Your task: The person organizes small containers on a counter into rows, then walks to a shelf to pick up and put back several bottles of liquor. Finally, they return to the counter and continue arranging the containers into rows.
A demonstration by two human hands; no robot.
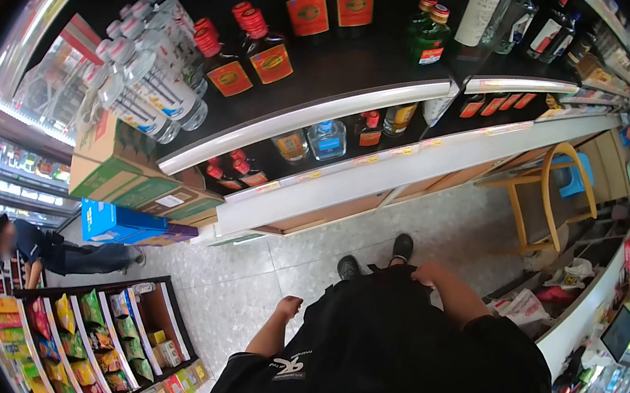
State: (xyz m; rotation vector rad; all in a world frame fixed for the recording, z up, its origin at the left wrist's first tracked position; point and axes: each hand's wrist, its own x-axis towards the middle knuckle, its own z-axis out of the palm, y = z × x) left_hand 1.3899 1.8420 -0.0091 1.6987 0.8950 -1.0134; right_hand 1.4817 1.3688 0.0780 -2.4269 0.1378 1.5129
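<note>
My left hand (289, 308) hangs by my side over the grey tiled floor, its fingers curled in, with nothing seen in it. My right hand (424, 274) is at the lower edge of my black shirt (383, 349), fingers bent against the dark cloth. Whether it pinches the cloth is too small to tell. Beyond my shoes (348, 267) runs a dark shelf (328, 75) with red-capped bottles (268, 53), green bottles (428, 36) and several clear water bottles (161, 92). Neither hand touches the shelf.
A wooden chair (544, 197) stands at the right, beside a counter (588, 302) with bags and a screen (619, 334). Cartons (115, 164) and a blue box (116, 223) are stacked left. A snack rack (97, 335) is lower left, with another person (56, 248) behind it.
</note>
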